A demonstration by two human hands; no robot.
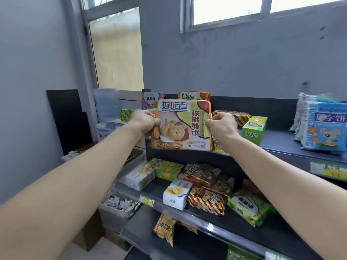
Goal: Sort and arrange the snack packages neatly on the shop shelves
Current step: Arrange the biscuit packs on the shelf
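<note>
An orange and green walnut biscuit packet (183,126) is held upright in front of the top shelf (277,141). My left hand (144,121) grips its left edge and my right hand (220,124) pinches its right edge. A second matching packet (194,95) stands upright right behind it. A purple box (151,100) stands to their left. A green box (254,130) and a striped brown packet (238,117) sit to the right.
Blue and white biscuit bags (323,126) lean at the top shelf's right end. The middle shelf (206,214) carries white boxes (176,195), green boxes, brown packets and a green bag (249,208). A chip bag (164,228) hangs below. A basket (118,207) sits at left.
</note>
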